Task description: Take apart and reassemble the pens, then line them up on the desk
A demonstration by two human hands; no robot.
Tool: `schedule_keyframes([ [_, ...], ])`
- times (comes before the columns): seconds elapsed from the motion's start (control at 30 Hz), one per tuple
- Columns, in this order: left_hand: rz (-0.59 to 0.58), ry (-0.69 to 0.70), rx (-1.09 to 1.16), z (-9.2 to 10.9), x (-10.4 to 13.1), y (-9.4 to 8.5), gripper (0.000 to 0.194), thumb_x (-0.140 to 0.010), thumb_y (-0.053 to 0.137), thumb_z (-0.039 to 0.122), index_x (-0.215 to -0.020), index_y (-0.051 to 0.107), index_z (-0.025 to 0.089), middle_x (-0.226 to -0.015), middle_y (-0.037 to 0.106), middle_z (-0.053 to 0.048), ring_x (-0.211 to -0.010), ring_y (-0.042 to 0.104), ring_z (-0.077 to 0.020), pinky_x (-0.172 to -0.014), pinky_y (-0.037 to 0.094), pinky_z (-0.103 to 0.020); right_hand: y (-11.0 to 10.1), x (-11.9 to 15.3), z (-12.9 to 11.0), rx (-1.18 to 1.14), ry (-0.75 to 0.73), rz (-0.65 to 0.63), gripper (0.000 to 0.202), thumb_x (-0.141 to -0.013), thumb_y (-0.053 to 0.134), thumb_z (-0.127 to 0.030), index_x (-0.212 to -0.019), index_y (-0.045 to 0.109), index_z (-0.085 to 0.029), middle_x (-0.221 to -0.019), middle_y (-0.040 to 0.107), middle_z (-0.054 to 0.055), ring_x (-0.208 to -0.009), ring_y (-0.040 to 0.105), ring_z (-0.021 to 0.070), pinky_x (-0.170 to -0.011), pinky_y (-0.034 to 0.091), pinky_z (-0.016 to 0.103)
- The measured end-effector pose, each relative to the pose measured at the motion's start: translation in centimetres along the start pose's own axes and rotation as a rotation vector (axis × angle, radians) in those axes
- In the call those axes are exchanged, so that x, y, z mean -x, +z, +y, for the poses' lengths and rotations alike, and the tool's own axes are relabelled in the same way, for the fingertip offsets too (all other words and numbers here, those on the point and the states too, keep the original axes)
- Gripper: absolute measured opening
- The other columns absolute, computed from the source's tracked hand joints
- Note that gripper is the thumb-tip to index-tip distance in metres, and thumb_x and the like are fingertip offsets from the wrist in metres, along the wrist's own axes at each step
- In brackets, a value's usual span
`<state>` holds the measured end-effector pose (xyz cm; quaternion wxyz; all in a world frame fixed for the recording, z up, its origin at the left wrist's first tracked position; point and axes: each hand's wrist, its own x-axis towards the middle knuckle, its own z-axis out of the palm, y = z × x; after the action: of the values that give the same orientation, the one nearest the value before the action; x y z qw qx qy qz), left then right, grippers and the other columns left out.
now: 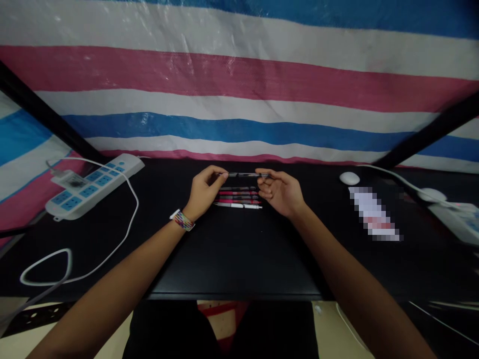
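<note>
A dark pen lies level between my two hands, at the far side of a row of pens. Its left end is pinched by the thumb and fingers of my left hand. My right hand grips the other end, palm turned partly up. Just nearer to me, several pens lie side by side on the black table: a dark pen, red-and-dark pens and a white pen closest to me. My fingers partly cover the ends of some pens.
At left a white power strip holds a plugged-in charger, its white cable looping over the table. To the right are a white mouse-like object, a blurred-out item and another power strip. Striped sheeting hangs behind.
</note>
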<state>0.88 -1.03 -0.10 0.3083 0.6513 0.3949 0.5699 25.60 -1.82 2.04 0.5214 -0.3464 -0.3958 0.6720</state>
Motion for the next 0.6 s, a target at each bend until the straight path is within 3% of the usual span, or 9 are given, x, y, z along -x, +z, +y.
schedule_keyframes([
  [0.2,0.041,-0.017,0.054,-0.4,-0.2,0.1,0.009,-0.098,0.077,0.03,-0.099,0.077,0.022,-0.086,0.074,-0.002,-0.077,0.068,-0.0157,-0.074,0.054,-0.031,0.3,0.1,0.2,-0.158,0.114,-0.014,0.036,-0.085,0.066,-0.033,-0.114,0.082,-0.018,-0.096,0.074,0.01,-0.07,0.049,0.0165,-0.054,0.041,0.029],
  [0.43,-0.002,-0.037,0.059,-0.3,0.0,0.3,0.011,-0.099,0.077,0.033,-0.101,0.077,0.022,-0.086,0.074,-0.002,-0.077,0.069,-0.0156,-0.075,0.056,-0.031,-0.6,-0.6,0.7,-0.031,0.032,0.003,0.033,-0.086,0.071,-0.039,-0.112,0.079,-0.022,-0.094,0.073,0.009,-0.071,0.053,0.0175,-0.059,0.049,0.031],
  [0.6,-0.035,0.008,-0.006,0.3,0.0,0.3,0.015,-0.097,0.079,0.032,-0.108,0.08,0.022,-0.105,0.08,-0.007,-0.093,0.074,-0.0193,-0.084,0.059,-0.034,-0.3,-0.7,1.2,0.084,-0.035,0.037,0.041,-0.092,0.068,-0.054,-0.115,0.08,-0.022,-0.098,0.076,0.011,-0.074,0.061,0.0192,-0.062,0.057,0.034],
])
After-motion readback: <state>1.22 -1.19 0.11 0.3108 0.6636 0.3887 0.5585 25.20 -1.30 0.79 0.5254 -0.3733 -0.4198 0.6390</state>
